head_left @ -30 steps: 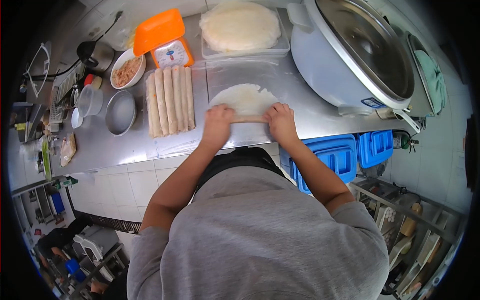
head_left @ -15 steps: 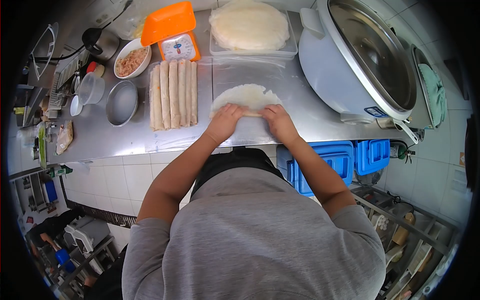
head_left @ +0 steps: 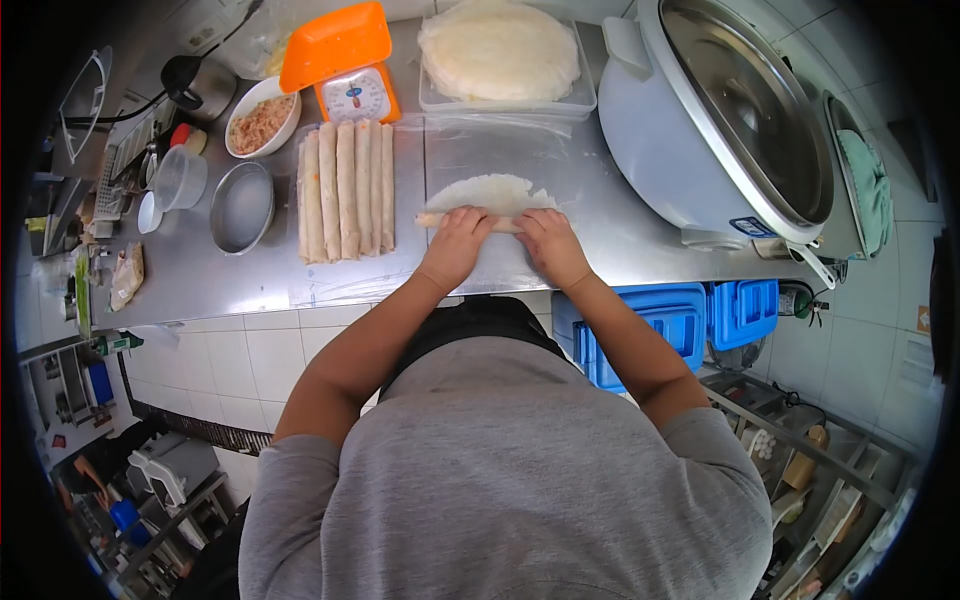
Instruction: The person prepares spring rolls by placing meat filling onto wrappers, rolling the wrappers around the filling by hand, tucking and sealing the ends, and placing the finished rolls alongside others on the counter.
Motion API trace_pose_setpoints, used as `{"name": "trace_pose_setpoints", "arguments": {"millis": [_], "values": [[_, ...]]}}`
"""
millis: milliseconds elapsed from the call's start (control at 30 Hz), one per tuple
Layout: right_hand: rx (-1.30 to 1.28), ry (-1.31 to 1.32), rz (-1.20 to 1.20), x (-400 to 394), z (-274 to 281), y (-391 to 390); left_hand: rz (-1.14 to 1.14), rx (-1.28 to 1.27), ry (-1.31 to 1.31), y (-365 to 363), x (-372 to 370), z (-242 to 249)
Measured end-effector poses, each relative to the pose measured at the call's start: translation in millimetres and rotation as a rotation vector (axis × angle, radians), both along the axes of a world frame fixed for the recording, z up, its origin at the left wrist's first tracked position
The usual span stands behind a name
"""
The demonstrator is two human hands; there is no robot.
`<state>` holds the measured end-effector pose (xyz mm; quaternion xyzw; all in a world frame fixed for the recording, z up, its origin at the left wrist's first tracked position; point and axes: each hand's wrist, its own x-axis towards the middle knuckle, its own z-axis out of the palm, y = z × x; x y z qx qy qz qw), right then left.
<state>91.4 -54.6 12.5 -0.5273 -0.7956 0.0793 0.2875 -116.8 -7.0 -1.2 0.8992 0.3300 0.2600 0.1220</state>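
Note:
A thin pale wrapper [head_left: 492, 188] lies on the steel table, its near part rolled into a tube [head_left: 430, 219]. My left hand [head_left: 462, 240] has its fingers pressed together over the left half of the tube, whose end sticks out to the left. On the right half rests my right hand [head_left: 548, 243], fingers closed over the roll. The far edge of the wrapper is flat and ragged. To the left, several finished rolls [head_left: 347, 190] lie side by side on a plastic sheet.
Behind stand a bowl of minced filling [head_left: 262, 118], an orange scale [head_left: 356, 95] and a tray of stacked wrappers [head_left: 500, 50]. A round metal tin [head_left: 242, 208] is left of the rolls. A large lidded cooker [head_left: 690, 130] stands right; blue bins [head_left: 650, 325] are below the edge.
Both hands have moved slightly forward over the wrapper. More of it is rolled up, its flat part is smaller, and the tube's left end now shows.

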Motion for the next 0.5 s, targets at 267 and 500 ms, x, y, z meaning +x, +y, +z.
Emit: {"name": "trace_pose_setpoints", "arguments": {"millis": [267, 500], "values": [[-0.236, -0.05, -0.153, -2, 20, 21, 0.092, -0.207, 0.112, 26, -3, 13], [0.067, -0.049, -0.001, -4, 3, 15, 0.03, 0.018, -0.059, 16, -1, -3]]}}
